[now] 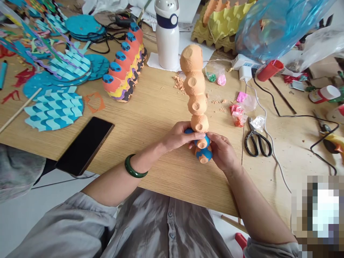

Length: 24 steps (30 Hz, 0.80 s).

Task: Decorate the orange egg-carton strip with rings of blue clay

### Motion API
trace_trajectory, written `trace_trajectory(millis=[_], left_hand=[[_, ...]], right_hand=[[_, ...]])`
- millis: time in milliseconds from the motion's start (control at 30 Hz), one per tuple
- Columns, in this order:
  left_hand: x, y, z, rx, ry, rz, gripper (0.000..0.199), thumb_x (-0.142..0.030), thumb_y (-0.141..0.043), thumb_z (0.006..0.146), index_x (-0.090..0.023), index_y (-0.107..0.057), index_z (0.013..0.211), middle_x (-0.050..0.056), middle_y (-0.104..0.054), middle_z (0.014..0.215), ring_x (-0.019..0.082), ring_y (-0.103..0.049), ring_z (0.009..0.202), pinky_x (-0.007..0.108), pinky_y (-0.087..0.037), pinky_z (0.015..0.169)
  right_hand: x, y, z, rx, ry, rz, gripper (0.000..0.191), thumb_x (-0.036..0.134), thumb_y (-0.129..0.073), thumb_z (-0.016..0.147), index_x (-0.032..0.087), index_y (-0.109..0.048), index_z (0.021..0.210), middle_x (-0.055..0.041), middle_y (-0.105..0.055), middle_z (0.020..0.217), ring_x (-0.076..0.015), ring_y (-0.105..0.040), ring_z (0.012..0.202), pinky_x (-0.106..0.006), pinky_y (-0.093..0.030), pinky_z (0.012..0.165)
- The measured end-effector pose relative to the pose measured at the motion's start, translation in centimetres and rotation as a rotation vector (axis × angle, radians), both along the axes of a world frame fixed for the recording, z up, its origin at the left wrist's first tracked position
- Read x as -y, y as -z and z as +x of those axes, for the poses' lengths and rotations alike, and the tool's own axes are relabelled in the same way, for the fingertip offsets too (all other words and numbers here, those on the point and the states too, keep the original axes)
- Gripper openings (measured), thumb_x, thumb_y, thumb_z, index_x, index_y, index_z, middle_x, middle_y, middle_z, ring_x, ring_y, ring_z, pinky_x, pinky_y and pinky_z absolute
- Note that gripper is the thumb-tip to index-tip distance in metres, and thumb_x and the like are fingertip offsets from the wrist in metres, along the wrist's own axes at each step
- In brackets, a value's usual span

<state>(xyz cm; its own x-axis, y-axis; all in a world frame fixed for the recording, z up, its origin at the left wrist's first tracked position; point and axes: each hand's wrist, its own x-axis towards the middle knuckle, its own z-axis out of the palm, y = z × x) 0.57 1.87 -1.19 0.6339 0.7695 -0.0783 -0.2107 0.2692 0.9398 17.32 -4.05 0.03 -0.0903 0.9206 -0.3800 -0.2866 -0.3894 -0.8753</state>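
Over a wood table [158,122], the left hand [177,137] and the right hand [221,152] hold the low end of a stack of orange egg-tray cups [195,89]. The stack is long and thin, like a bumpy stick. It runs from the hands out away from the person, and its top leans a little to the left. I cannot tell if it touches the table. Its low end has blue paint on it, and that end sits right between the two hands, in front of the person's chest.

The fingers of the left hand are pressed together and curl over the blue part from the left. A green bangle [135,166] sits on that wrist. The fingers of the right hand curl over from the other side, and their tips almost meet the left fingertips. Both hands close around the stack, and no fingers are spread wide. The left hand is a bit nearer to the orange cups, and the right hand is nearer to the very end.

Left of the stack lie a black phone [84,145] and a row of painted egg-tray humps [123,66]. To the right lie black-handled scissors [258,142]. Behind it stands a white bottle [168,36].
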Motion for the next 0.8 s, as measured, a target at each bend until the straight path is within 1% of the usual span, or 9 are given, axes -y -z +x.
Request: trace_trajectory(millis=[100,233,300,367,433,500,600,700,800], left_hand=[[-0.07,0.09,0.13,0.022,-0.013,-0.027,0.038,-0.043,-0.089,0.073,-0.012,-0.067,0.076,0.0,-0.064,0.063,0.006,-0.049,0.049,0.021,-0.041,0.042],[-0.26,-0.06,0.05,0.025,-0.032,-0.029,0.045,-0.052,-0.089,0.072,-0.013,-0.066,0.074,-0.001,-0.06,0.062,0.007,-0.049,0.051,0.021,-0.042,0.044],[-0.37,-0.35,-0.1,0.0,-0.043,-0.023,0.05,-0.059,-0.086,0.075,-0.013,-0.065,0.071,-0.001,-0.057,0.06,0.007,-0.049,0.052,0.021,-0.044,0.046],[-0.46,-0.64,-0.25,-0.022,-0.081,-0.023,0.054,-0.064,-0.082,0.077,-0.013,-0.066,0.07,0.0,-0.058,0.065,0.006,-0.049,0.053,0.02,-0.045,0.046],[-0.49,-0.76,-0.31,-0.022,-0.084,-0.069,0.056,-0.066,-0.082,0.076,-0.012,-0.066,0.07,0.001,-0.061,0.07,0.006,-0.048,0.053,0.02,-0.044,0.045],[-0.43,-0.66,-0.25,0.011,-0.022,-0.164,0.056,-0.064,-0.085,0.074,-0.011,-0.066,0.071,0.002,-0.062,0.07,0.005,-0.046,0.052,0.019,-0.043,0.045],[-0.23,-0.39,-0.05,0.074,0.058,-0.295,0.052,-0.056,-0.091,0.07,-0.011,-0.065,0.072,0.0,-0.059,0.064,0.004,-0.044,0.051,0.017,-0.037,0.045],[-0.09,-0.42,0.08,0.111,0.055,-0.353,0.05,-0.05,-0.095,0.066,-0.011,-0.064,0.072,-0.001,-0.056,0.061,0.003,-0.044,0.05,0.017,-0.032,0.043],[-0.11,-0.66,0.09,0.149,0.014,-0.375,0.047,-0.045,-0.096,0.067,-0.011,-0.063,0.07,-0.004,-0.05,0.059,0.003,-0.042,0.049,0.016,-0.03,0.043]], right_hand=[[0.0,0.32,0.03,-0.014,0.017,-0.034,0.033,0.055,-0.079,0.075,0.023,-0.07,0.071,-0.0061,-0.077,0.075,-0.0277,-0.076,0.089,-0.037,-0.062,0.073],[-0.07,0.38,0.37,-0.053,-0.05,-0.018,0.034,0.056,-0.079,0.078,0.023,-0.072,0.078,-0.0063,-0.079,0.081,-0.0274,-0.077,0.09,-0.038,-0.062,0.076],[-0.2,0.32,0.55,-0.11,-0.034,-0.023,0.032,0.054,-0.081,0.077,0.024,-0.073,0.081,-0.0048,-0.079,0.081,-0.0271,-0.077,0.088,-0.04,-0.063,0.078],[-0.39,0.3,0.71,-0.177,0.007,-0.058,0.03,0.054,-0.081,0.076,0.025,-0.074,0.084,-0.003,-0.079,0.08,-0.0277,-0.077,0.087,-0.043,-0.064,0.082],[-0.57,0.37,0.83,-0.225,0.04,-0.082,0.027,0.052,-0.08,0.078,0.026,-0.074,0.085,-0.0024,-0.078,0.079,-0.0284,-0.077,0.091,-0.045,-0.064,0.087],[-0.69,0.51,0.88,-0.25,0.049,-0.081,0.025,0.05,-0.077,0.081,0.026,-0.072,0.083,-0.0027,-0.078,0.079,-0.0292,-0.077,0.096,-0.046,-0.063,0.092],[-0.73,0.73,0.76,-0.268,0.02,-0.079,0.022,0.047,-0.077,0.08,0.026,-0.07,0.079,-0.0026,-0.077,0.076,-0.0303,-0.076,0.1,-0.048,-0.062,0.097],[-0.67,0.81,0.61,-0.278,-0.021,-0.105,0.024,0.048,-0.079,0.078,0.026,-0.071,0.079,-0.0027,-0.077,0.074,-0.0313,-0.076,0.099,-0.049,-0.062,0.096],[-0.55,0.66,0.66,-0.302,-0.076,-0.107,0.031,0.056,-0.074,0.081,0.026,-0.074,0.084,-0.0048,-0.079,0.082,-0.0317,-0.076,0.104,-0.05,-0.062,0.096]])
